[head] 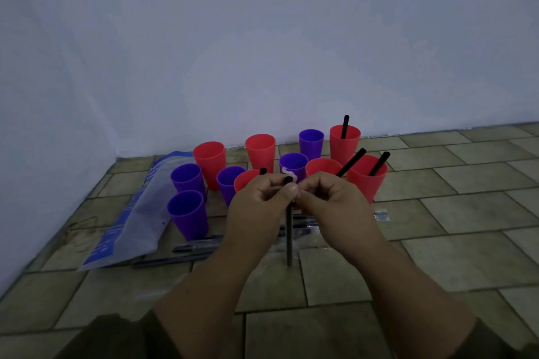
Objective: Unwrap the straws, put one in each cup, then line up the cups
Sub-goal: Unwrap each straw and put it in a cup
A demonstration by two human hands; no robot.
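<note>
I see both forearms reaching forward from the bottom of the view and meeting in the middle, wrists raised off the floor. The left hand (256, 201) has its fingers curled and its thumb pressed in, pinching the black straw (289, 236) near its top end. The right hand (329, 198) is curled the same way just beside it, fingertips pinching at that same top end, where a pale scrap of wrapper (288, 172) curls upward. The straw hangs upright between the two hands, its lower end just above the floor. I cannot tell whether its lower part is in clear wrapping. Beyond the hands stands a loose cluster of red and purple cups (186, 213). Four red ones hold black straws, among them the back right cup (345, 146). Wrapped straws (189, 248) lie flat on the tiled floor (437, 256) near the wrists. A blue and clear plastic bag (137, 213) lies to the left of the cups. A plain pale wall (262, 52) rises right behind the cluster.
</note>
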